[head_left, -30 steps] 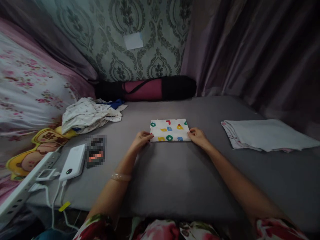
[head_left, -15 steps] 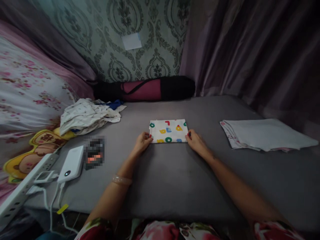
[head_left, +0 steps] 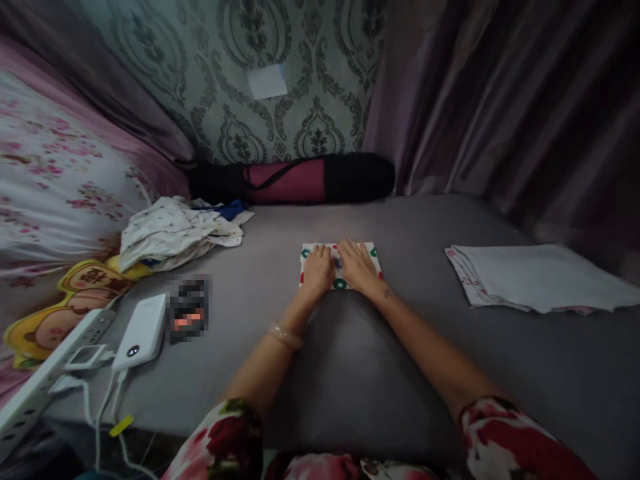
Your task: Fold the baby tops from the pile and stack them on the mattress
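Note:
A folded white cloth [head_left: 340,285] with colourful printed shapes lies flat on the grey bed sheet [head_left: 350,373]. My left hand [head_left: 319,268] rests palm down on its left half, fingers stretched out. On its right half lies my right hand [head_left: 357,267], also flat with the fingers extended. The two hands are close together, a narrow strip of the printed cloth showing between them. Much of the print is hidden under the palms.
Folded pale cloths [head_left: 540,277] lie on the right. At left are crumpled white clothes [head_left: 183,233], a yellow cartoon cushion [head_left: 45,320], a white power bank [head_left: 143,333] with cables, and a power strip [head_left: 55,373]. A black-and-maroon long bag [head_left: 295,181] lies along the wall.
Both hands have let go of the folded cloth's side edges and moved inward, and now lie flat on top of it. The cloth stays in about the same place.

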Motion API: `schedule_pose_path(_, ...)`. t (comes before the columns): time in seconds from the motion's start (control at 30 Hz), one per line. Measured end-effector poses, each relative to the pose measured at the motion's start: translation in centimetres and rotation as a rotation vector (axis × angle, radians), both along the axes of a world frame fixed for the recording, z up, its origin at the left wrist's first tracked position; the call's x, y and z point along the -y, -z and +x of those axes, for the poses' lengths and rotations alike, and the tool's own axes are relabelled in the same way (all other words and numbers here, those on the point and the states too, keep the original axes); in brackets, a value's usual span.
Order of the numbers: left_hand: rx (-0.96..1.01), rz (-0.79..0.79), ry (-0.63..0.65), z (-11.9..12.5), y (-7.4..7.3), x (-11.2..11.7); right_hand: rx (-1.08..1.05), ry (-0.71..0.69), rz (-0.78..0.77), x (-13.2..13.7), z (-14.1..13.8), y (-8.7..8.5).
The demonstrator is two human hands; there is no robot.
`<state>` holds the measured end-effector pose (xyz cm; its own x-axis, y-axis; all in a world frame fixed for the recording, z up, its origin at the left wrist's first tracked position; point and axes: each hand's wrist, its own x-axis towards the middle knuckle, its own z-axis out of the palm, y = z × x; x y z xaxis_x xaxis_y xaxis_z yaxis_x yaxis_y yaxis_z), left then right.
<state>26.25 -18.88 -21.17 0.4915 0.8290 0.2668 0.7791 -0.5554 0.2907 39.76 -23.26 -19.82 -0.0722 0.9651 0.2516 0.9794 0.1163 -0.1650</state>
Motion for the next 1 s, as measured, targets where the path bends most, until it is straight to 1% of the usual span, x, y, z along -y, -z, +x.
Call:
schedule_pose_path(0.03, -0.028, 0.001, -0.014, 0.6, 0.5, -0.1, 0.000, -0.015, -0.010, -0.5, -0.4, 0.7)
schedule_pose_path(0.1, -0.073, -0.001, -0.048, 1.2, 1.7, -0.3, -0.015, -0.003, -0.036, -1.1, -0.9, 2.0)
schedule_pose_path(0.2, -0.106, 0.011, -0.063, 1.1, 3.0, -0.4, -0.044, 0.022, -0.062, -1.2, -0.7, 2.9)
schedule_pose_path(0.27, -0.109, 0.028, -0.065, 0.8, 3.3, -0.3, -0.054, 0.026, -0.078, -1.2, -0.4, 3.0)
schedule_pose_path(0.53, -0.116, 0.019, -0.100, 0.7, 3.6, -0.1, -0.043, 0.040, -0.153, -1.4, -0.3, 3.3)
schedule_pose_path(0.6, -0.138, -0.008, -0.106, 0.6, 3.5, -0.2, -0.037, 0.051, -0.177, -1.4, -0.3, 3.3)
schedule_pose_path(0.67, -0.170, -0.035, -0.110, 0.6, 2.9, -0.2, -0.035, 0.055, -0.203, -1.6, -0.2, 3.1)
schedule_pose_path(0.8, -0.242, -0.083, -0.085, 0.8, 0.5, -0.9, -0.030, 0.046, -0.241, -2.1, -0.2, 1.9)
schedule_pose_path(0.87, -0.238, -0.088, -0.080, 1.1, -0.4, -1.5, -0.019, 0.048, -0.194, -2.5, -0.1, 1.4)
schedule_pose_path(0.93, -0.206, -0.054, -0.062, 1.4, -0.5, -1.9, 0.001, 0.045, -0.123, -2.8, -0.1, 1.6)
schedule_pose_path(1.0, -0.173, -0.041, -0.038, 1.7, 0.2, -2.3, 0.012, 0.035, -0.101, -3.0, -0.1, 2.3)
